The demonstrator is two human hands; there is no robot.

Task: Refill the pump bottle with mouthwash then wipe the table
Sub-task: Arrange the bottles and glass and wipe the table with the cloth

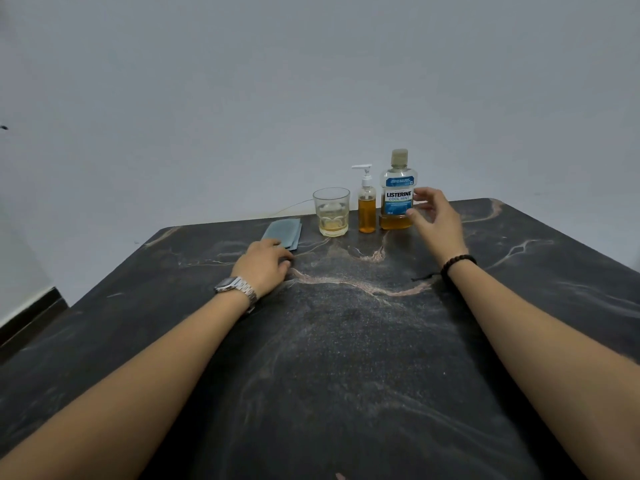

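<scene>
A mouthwash bottle [397, 192] with a blue label and amber liquid low in it stands capped at the far edge of the dark marble table [346, 341]. Just left of it stands a small pump bottle [366, 206], filled with amber liquid, its white pump on. My right hand [437, 216] hovers beside the mouthwash bottle with fingers apart, fingertips at its label, not closed around it. My left hand [266, 263] rests palm down on the table, its fingers on the near corner of a folded grey-blue cloth [283, 231].
A glass tumbler [331, 212] with a little pale liquid stands between the cloth and the pump bottle. A plain wall rises right behind the table's far edge. A thin wire runs along the wall behind the glass.
</scene>
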